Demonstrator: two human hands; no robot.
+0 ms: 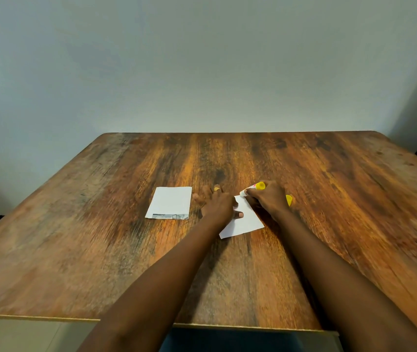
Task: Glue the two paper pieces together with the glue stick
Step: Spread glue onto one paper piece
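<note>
Wooden table (304, 250), pale wall (202, 59) behind

Left hand (216, 205) flat, fingers spread, pressing on white paper piece (246, 222); grips nothing; gold ring (217, 189) on one finger

Right hand (269, 198) closed around glue stick (253, 188), yellow end up, tip down at far corner of same paper

Yellow cap (289, 199) on table just beside right hand, partly hidden

Second paper piece (170, 201) lies flat left of left hand, apart from first, printed strip along near edge
</note>
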